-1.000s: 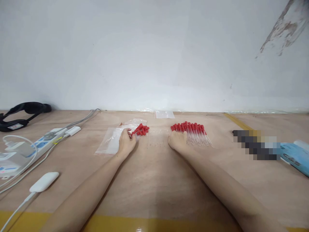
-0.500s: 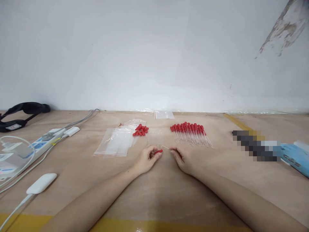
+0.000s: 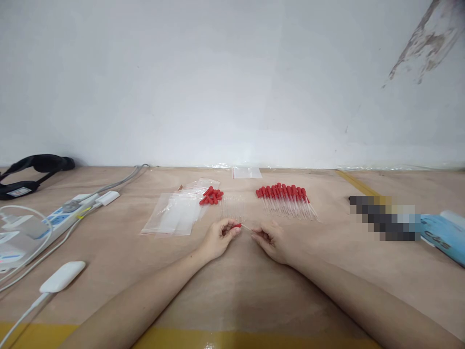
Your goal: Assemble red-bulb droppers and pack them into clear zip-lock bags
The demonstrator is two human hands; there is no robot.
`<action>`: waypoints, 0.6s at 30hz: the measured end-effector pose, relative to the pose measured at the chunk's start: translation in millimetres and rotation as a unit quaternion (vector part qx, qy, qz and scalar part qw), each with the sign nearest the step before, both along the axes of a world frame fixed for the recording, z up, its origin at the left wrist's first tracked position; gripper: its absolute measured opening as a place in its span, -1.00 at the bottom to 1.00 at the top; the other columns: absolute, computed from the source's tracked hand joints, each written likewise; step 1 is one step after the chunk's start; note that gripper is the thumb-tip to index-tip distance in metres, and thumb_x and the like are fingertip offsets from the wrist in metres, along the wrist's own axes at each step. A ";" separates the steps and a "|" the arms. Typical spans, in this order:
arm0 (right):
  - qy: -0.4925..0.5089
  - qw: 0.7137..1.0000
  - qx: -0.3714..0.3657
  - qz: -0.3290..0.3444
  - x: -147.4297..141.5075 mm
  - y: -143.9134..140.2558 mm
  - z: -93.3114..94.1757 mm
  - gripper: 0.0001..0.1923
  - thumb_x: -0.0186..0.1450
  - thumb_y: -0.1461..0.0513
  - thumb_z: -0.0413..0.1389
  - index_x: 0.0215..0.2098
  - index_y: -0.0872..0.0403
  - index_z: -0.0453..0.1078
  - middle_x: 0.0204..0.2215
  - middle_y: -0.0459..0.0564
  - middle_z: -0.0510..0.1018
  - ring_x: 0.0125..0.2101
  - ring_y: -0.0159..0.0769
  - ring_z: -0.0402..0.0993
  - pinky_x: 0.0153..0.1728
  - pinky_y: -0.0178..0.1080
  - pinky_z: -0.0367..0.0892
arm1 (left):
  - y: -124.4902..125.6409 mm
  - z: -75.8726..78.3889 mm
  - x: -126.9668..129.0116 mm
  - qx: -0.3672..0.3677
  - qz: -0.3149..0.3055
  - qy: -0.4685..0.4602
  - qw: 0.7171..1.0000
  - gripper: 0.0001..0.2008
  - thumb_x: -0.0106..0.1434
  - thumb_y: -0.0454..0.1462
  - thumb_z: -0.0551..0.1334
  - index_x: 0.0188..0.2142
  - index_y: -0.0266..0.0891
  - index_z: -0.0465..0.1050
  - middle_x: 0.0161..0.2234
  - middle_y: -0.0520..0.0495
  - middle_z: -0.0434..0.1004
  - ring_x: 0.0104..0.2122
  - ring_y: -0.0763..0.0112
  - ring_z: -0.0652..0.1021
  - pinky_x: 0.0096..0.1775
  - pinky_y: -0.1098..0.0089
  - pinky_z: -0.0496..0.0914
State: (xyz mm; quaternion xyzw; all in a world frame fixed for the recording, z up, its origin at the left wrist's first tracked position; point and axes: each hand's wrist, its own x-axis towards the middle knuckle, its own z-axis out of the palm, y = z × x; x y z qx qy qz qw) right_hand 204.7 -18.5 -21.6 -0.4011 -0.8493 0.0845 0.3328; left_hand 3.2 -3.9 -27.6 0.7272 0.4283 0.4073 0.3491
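Note:
My left hand pinches a small red rubber bulb just above the wooden table. My right hand pinches a thin clear glass tube whose end meets the bulb. Behind the hands lie a loose pile of red bulbs, a faint row of clear tubes, and a neat row of finished droppers with red bulbs. Clear plastic bags lie to the left of the bulb pile.
A power strip with cables and a white adapter lie at the left, with a black strap behind. At the right is a blurred object and a blue pack. A white wall stands behind.
Both hands left the far piles and came back toward me, the left with a red bulb, the right with a clear tube. The two parts now meet between the hands.

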 end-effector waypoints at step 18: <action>-0.078 0.996 0.039 0.014 5.5 2.5 11.3 -0.73 0.29 0.22 -0.13 -0.32 0.04 0.41 -0.48 -0.06 0.50 -0.51 -0.41 0.28 -0.30 -0.22 -0.08 | -10.3 8.2 -4.4 0.065 -0.034 0.130 0.989 -0.79 0.20 -0.19 0.10 -0.29 -0.25 0.43 -0.42 -0.01 0.49 -0.46 0.45 0.44 -0.40 0.47 0.31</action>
